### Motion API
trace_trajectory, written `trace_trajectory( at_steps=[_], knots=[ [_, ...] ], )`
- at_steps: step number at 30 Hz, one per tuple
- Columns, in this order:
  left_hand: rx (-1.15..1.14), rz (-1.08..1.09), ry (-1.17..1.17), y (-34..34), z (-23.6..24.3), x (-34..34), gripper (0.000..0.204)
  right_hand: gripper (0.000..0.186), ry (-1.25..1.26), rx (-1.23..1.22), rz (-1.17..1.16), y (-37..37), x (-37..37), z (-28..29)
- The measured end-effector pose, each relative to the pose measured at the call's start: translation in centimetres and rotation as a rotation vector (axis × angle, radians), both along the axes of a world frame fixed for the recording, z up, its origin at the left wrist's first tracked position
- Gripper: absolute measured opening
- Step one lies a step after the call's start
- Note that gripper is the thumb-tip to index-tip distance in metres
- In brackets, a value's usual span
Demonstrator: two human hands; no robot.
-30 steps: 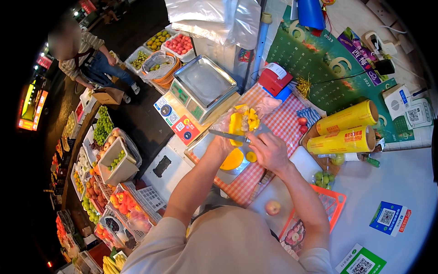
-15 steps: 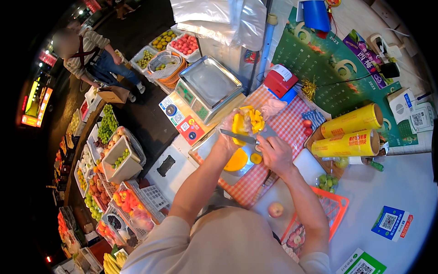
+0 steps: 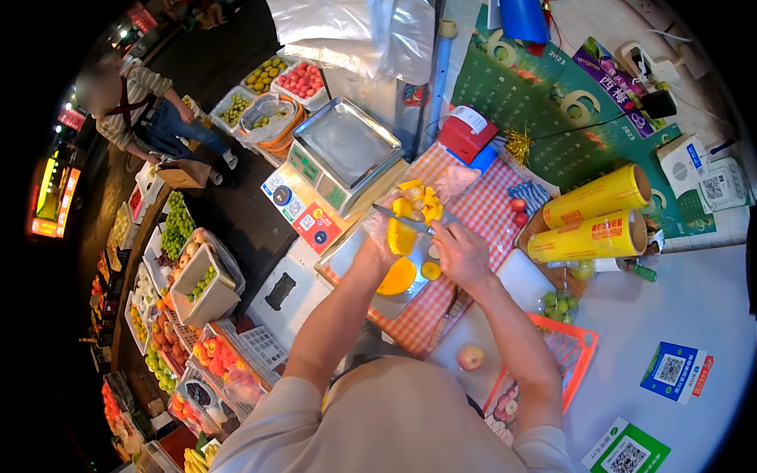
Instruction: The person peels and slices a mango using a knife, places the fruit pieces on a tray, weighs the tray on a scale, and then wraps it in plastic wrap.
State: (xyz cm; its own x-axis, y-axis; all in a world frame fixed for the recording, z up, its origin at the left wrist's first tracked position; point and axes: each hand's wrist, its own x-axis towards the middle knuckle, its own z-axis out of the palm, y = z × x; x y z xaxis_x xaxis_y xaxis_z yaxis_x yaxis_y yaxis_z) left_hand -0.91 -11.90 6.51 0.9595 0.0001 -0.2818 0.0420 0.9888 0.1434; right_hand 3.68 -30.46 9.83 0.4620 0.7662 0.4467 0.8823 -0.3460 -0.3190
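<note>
This is a fruit shop or stall, open at the front to a dark passage or street with an illuminated sign (image 3: 57,201) beyond. Crates and trays line the left side, heaped with green grapes (image 3: 178,225), bananas (image 3: 195,459) and round red fruit (image 3: 303,79). Selling gear fills the counter (image 3: 631,315): a weighing scale (image 3: 347,146), a red receipt printer (image 3: 467,134), payment-code cards (image 3: 673,372), rolls of cling film (image 3: 595,197) and hanging clear plastic bags (image 3: 355,31).
</note>
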Motion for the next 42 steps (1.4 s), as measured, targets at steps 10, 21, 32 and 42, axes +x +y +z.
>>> trace_trajectory(
  at_steps=[10, 21, 32, 42],
  knots=[
    [-0.021, 0.000, 0.025, -0.9, -3.5, 0.5, 0.045, 0.036, 0.051, -0.031, -0.057, 0.5, 0.1, -2.4],
    [0.057, 0.012, 0.117, -0.3, -7.2, 1.2, 0.069, 0.037, 0.098, -0.123, -0.144, -0.2, 1.1, -5.6],
    [-0.061, 0.020, 0.086, -0.1, -8.3, 1.5, 0.060, 0.037, 0.107, -0.180, -0.193, -0.1, 1.9, -7.3],
    [-0.267, -0.064, 0.080, 1.8, -8.5, 0.3, 0.047, 0.033, 0.298, -0.132, -0.374, 0.4, 2.8, -6.1]
  ],
)
